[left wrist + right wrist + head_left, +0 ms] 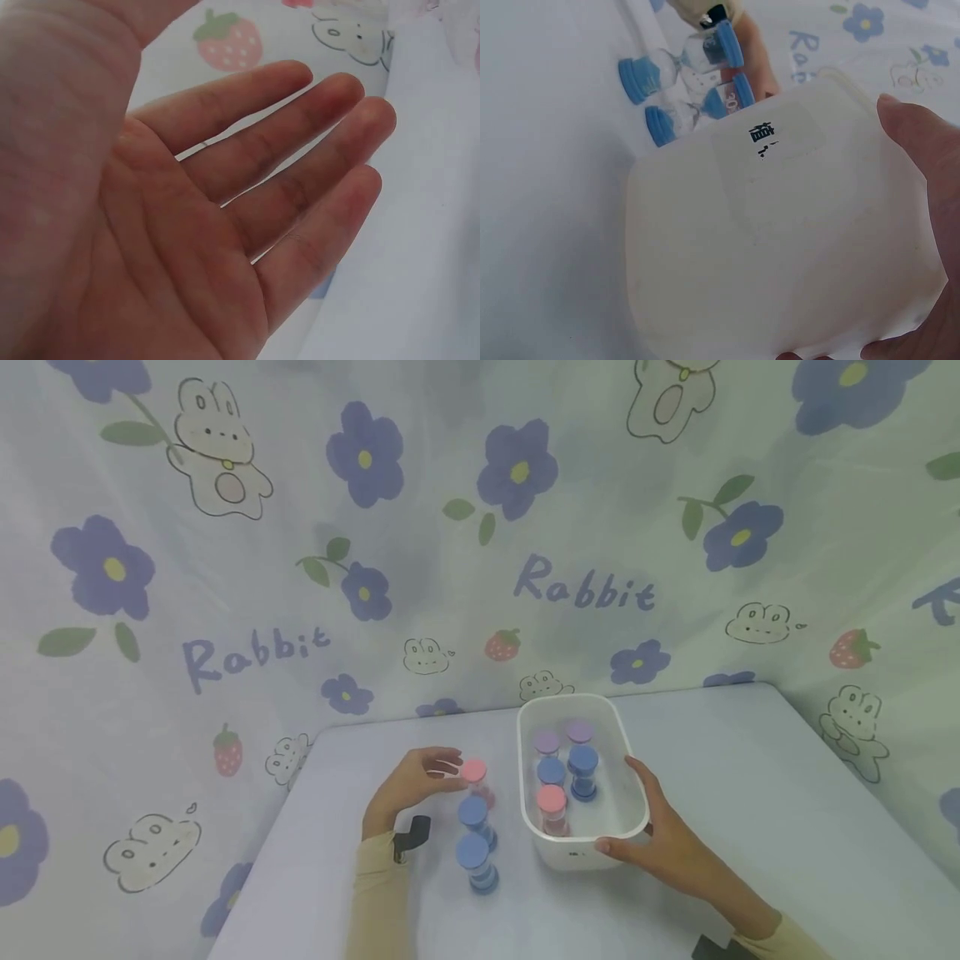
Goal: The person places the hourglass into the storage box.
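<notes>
My left hand is beside a pink-capped sand timer on the table; whether the thumb touches it I cannot tell. In the left wrist view, the fingers are fairly straight and the palm holds nothing. Two blue-capped sand timers stand in line nearer to me. With my right hand I grip the near right corner of a white plastic bin, thumb at its rim. Inside it are two purple-capped sand timers, two blue ones and a pink one.
The white table runs back to a curtain printed with rabbits, flowers and strawberries. Dark camera mounts sit at both wrists. In the right wrist view, the bin's side bears a label with dark characters.
</notes>
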Demonstrator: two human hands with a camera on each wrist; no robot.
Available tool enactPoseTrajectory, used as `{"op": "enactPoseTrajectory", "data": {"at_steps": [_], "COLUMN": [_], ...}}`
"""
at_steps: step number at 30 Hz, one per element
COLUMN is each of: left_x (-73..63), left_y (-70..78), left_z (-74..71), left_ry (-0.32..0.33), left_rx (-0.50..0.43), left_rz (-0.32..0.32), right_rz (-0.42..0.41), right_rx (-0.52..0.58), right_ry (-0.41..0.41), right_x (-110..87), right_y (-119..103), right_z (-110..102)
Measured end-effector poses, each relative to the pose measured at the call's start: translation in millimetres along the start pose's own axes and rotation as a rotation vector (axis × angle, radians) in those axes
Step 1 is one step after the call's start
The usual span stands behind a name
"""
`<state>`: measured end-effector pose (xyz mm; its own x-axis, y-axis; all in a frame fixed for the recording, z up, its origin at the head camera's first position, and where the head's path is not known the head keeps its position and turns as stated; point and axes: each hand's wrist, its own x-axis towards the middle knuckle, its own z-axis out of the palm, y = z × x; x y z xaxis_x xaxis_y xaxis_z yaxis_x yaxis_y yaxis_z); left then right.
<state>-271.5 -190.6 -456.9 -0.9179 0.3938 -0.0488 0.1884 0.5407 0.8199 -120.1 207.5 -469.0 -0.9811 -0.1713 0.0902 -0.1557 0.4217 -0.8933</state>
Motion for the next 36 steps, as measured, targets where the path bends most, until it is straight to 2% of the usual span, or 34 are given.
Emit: {"op": "enactPoseTrajectory", "data": {"at_steps": [5,23,30,36], "left_x": [1.1,6.1,7.1,2.2], "left_y": [-3.6,-1.5,-1.1,14.6], "left_z": [2.1,11.3,10.1,4.1], "left_ry": [-0.018,-0.015,0.018,0.122], "left_rx": [0.005,-0.054,-0.089,-0.169], "left_rz": [0.016,0.004,0.072,0.185], "right_rz": [0.008,-0.006,-0.003,-0.002], "right_rx": [-0.009,-0.017,-0.015,-0.008], "right_ry": [-0.004,-0.005,-0.006,-0.007], "right_x": [1.5,1.1,0.9,0.1], "right_y": [-1,-6,-6,-5], "right_z": [0,-3,-1,-2]}}
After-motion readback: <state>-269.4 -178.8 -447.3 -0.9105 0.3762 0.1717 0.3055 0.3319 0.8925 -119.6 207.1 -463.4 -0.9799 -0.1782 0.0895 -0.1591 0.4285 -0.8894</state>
